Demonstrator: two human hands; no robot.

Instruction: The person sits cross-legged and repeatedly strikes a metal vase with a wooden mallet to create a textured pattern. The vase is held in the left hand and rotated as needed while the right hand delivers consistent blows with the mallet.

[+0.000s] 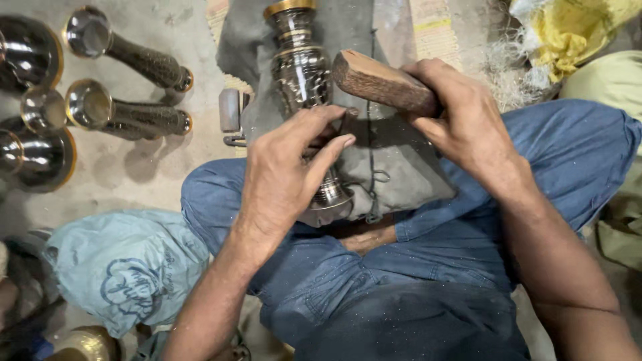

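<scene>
The person sits cross-legged on the concrete floor (134, 167) in blue trousers (414, 294), with a grey cloth (394, 160) spread over the lap and running to the far side.

On that cloth lies the workpiece, a dark engraved metal vase (302, 73). It lies lengthwise, gold-banded end far, flared end near, at centre of the scene.

The left hand (287, 174) is closed over the near part of the vase, fingers curled across it. A thin tool may be pinched there; this cannot be confirmed.

The right hand (468, 127) is wrapped firmly around a wooden mallet (381, 83), whose blunt end sits just right of the vase body, close to the left fingertips.

Step in hand, as judged: surface working of the vase by striking, with the left hand steadying. A next stroke would call for a short, controlled blow and a firm hold so that the round body does not roll on the cloth.

Count of other items:
- Four finished vases at far left: two lying with open mouths toward the camera (127, 57) (127, 113), two cut by the left edge (30, 53) (37, 157).
- One pale blue printed bag (127, 267), near left.
- One yellow sack (575, 30), far right.
- One small grey block (229, 110), just left of the cloth.
</scene>
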